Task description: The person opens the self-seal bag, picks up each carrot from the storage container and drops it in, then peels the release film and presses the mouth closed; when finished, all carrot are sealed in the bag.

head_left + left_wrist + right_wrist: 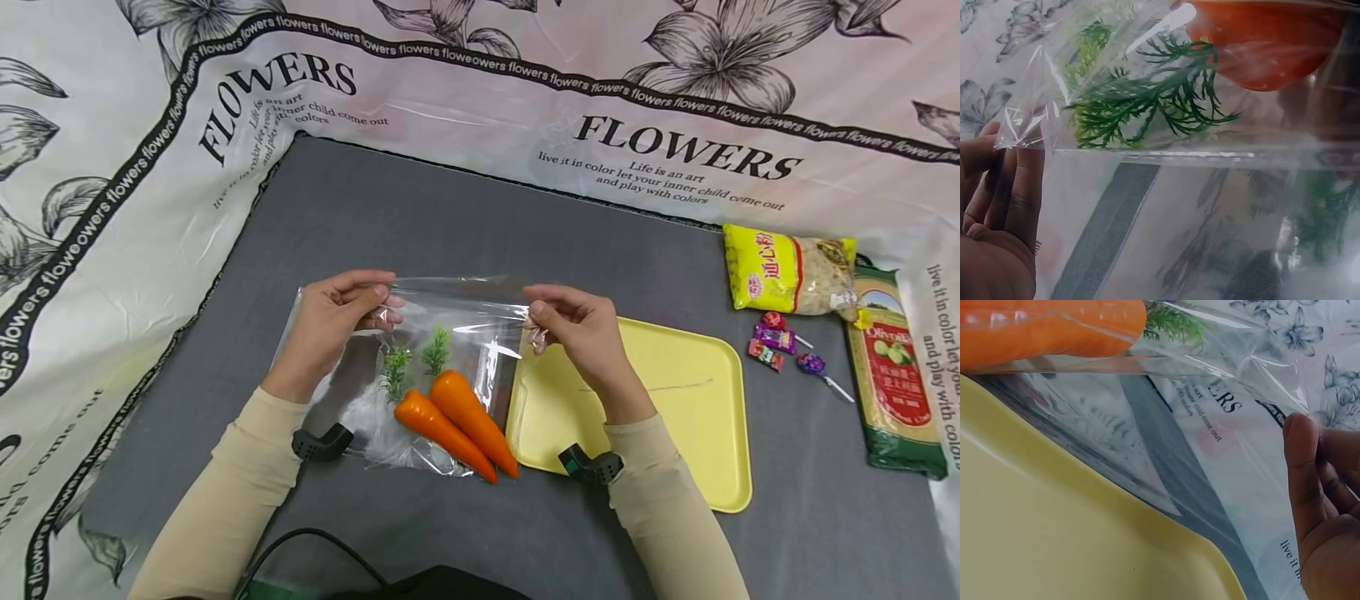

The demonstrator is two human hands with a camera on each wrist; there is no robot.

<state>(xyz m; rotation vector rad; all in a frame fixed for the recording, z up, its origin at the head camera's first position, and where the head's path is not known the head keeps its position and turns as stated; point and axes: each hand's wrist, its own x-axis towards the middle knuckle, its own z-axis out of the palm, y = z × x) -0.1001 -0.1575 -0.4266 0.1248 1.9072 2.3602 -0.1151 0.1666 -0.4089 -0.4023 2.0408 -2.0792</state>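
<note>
My left hand [330,325] pinches one upper corner of a clear plastic bag [487,350] between thumb and fingers. At the opposite upper corner, my right hand [588,337] pinches the film, bunched a little at the fingertips. The bag's top edge is stretched between the two hands. Two orange carrots [474,417] with feathery green tops [436,350] lie side by side within the bag's outline, tips towards me. Through the film, the left wrist view shows the green leaves [1147,100] and one carrot's thick end [1266,44].
A yellow tray [697,450] lies right of the bag, partly under my right forearm. Farther right are several wrapped candies and lollipops [776,338], a yellow pasta bag [787,271] and a green-and-red Olivoilà packet [896,375]. A black cable [315,533] curves near me.
</note>
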